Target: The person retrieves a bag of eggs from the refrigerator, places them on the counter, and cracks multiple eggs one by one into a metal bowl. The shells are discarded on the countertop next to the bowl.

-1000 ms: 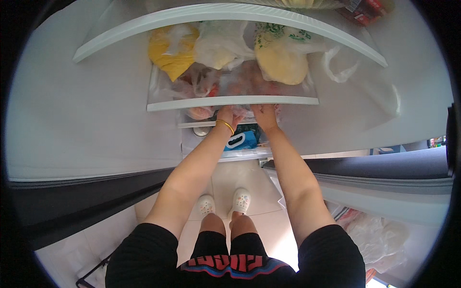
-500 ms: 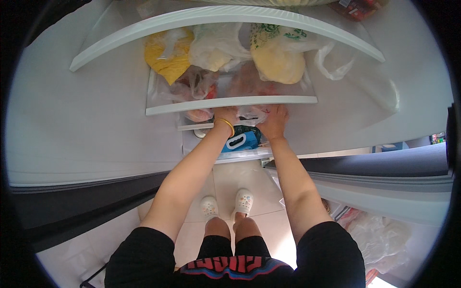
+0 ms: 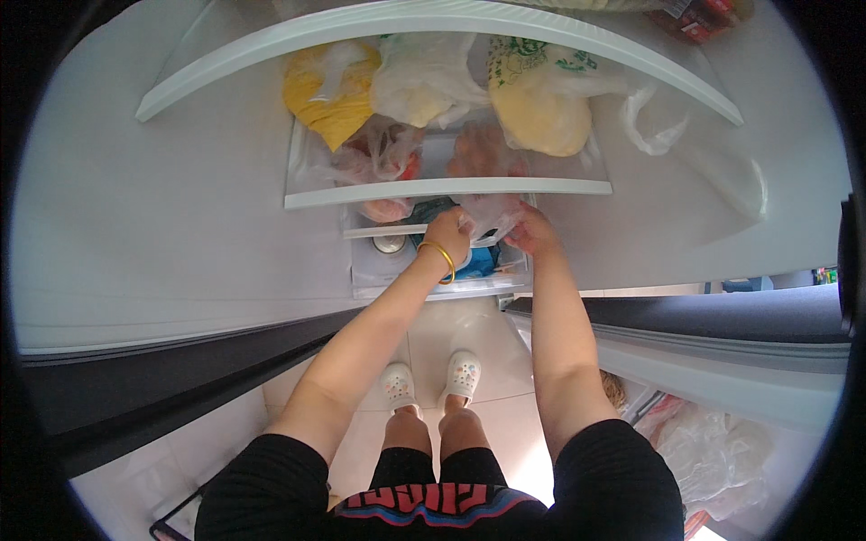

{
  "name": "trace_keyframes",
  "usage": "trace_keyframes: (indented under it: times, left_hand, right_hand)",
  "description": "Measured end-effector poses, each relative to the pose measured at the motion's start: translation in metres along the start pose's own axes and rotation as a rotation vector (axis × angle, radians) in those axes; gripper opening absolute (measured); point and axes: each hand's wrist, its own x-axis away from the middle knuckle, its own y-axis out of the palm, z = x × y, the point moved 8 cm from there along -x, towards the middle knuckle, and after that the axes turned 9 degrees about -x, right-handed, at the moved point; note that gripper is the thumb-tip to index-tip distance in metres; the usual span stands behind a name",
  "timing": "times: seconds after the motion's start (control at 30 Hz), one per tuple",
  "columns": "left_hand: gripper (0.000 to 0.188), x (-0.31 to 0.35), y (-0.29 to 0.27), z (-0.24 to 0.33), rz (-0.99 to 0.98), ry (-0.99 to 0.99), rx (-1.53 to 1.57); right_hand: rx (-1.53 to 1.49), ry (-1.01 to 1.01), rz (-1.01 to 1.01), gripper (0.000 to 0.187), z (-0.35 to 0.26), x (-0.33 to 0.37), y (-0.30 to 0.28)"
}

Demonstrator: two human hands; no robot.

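Observation:
Inside the refrigerator, a thin clear plastic bag [image 3: 492,213] stretches between my two hands, just below the edge of a shelf. My left hand [image 3: 447,236], a gold bangle at its wrist, has its fingers closed on the bag's left side. On the other side, my right hand [image 3: 534,229] pinches the bag with curled fingers. What the bag holds, if anything, I cannot make out. Under my hands lies a blue package [image 3: 481,263] in the bottom compartment, partly covered by my left hand. Beside it stands a round metal-topped container [image 3: 389,243].
A yellow bag [image 3: 329,88], a white bag [image 3: 422,81] and a green-printed bag [image 3: 541,108] crowd the shelf above. Bagged reddish food [image 3: 483,151] lies lower. Shelf edges [image 3: 451,191] cross close above my hands. An open door [image 3: 686,320] stands at the right.
My left hand has moved right and toward me, drawing the clear bag out from the shelf. My right hand has turned and now pinches the bag. The view has shifted slightly.

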Motion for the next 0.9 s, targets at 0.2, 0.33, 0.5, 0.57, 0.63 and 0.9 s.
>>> trace_keyframes:
  times: [0.2, 0.33, 0.5, 0.57, 0.63, 0.9]
  left_hand:
    - [0.009, 0.011, 0.0, 0.033, 0.034, 0.149, -0.061]
    - [0.006, 0.017, 0.025, 0.053, -0.07, 0.222, -0.12]
    - [0.015, 0.028, 0.033, 0.056, 0.052, 0.323, -0.177]
    - [0.016, 0.028, 0.039, 0.043, -0.003, 0.333, -0.041]
    - [0.017, 0.024, 0.045, 0.02, -0.051, 0.151, 0.189]
    - [0.03, 0.009, 0.081, -0.08, -0.107, -0.341, 0.598]
  right_hand:
    - [-0.438, 0.143, -0.686, 0.051, -0.031, 0.039, 0.098]
    - [0.383, -0.384, -0.54, 0.054, -0.053, -0.005, 0.119]
    - [1.474, -0.843, 0.07, 0.058, -0.06, -0.035, 0.104]
    - [1.581, -0.831, 0.256, 0.059, -0.065, -0.049, 0.088]
    - [1.608, -0.818, 0.388, 0.061, -0.07, -0.062, 0.072]
    - [1.259, -1.156, 0.479, 0.053, -0.073, -0.037, 0.054]
